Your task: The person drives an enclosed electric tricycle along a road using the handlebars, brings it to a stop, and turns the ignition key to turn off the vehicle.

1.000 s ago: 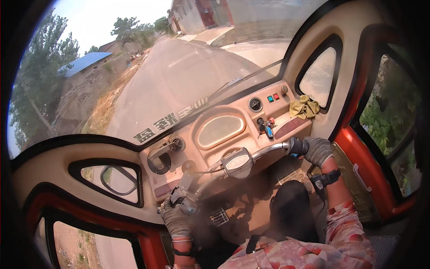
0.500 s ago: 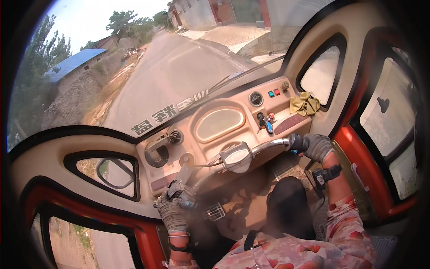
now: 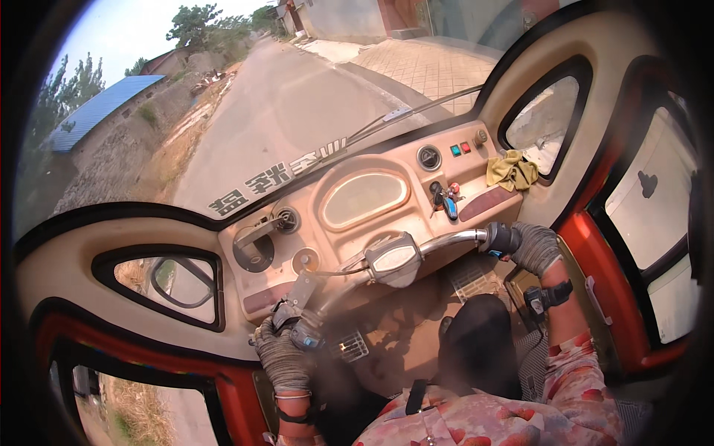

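Note:
I sit inside a small cab with a handlebar (image 3: 450, 242) in front of me. My left hand (image 3: 284, 360), in a grey striped glove, is closed round the handlebar's left grip, beside a switch block and lever. In a matching glove, my right hand (image 3: 537, 251) wraps the black right grip (image 3: 501, 239). Between them, at the bar's middle, sits a pale housing (image 3: 395, 259). A key with a blue fob (image 3: 449, 206) hangs in the dashboard just beyond the bar's right side.
Around the bar runs a beige dashboard (image 3: 349, 249) with an oval gauge panel (image 3: 366, 199). A yellow-green cloth (image 3: 512, 171) lies at its right end. Red-framed doors flank me. Through the windshield, a road (image 3: 275, 119) leads ahead between a blue-roofed shed (image 3: 108, 111) and a paved forecourt (image 3: 409, 65).
The scene outside has shifted: the shed has slid left and the forecourt on the right looks larger and nearer. Both hands keep their hold on the handlebar.

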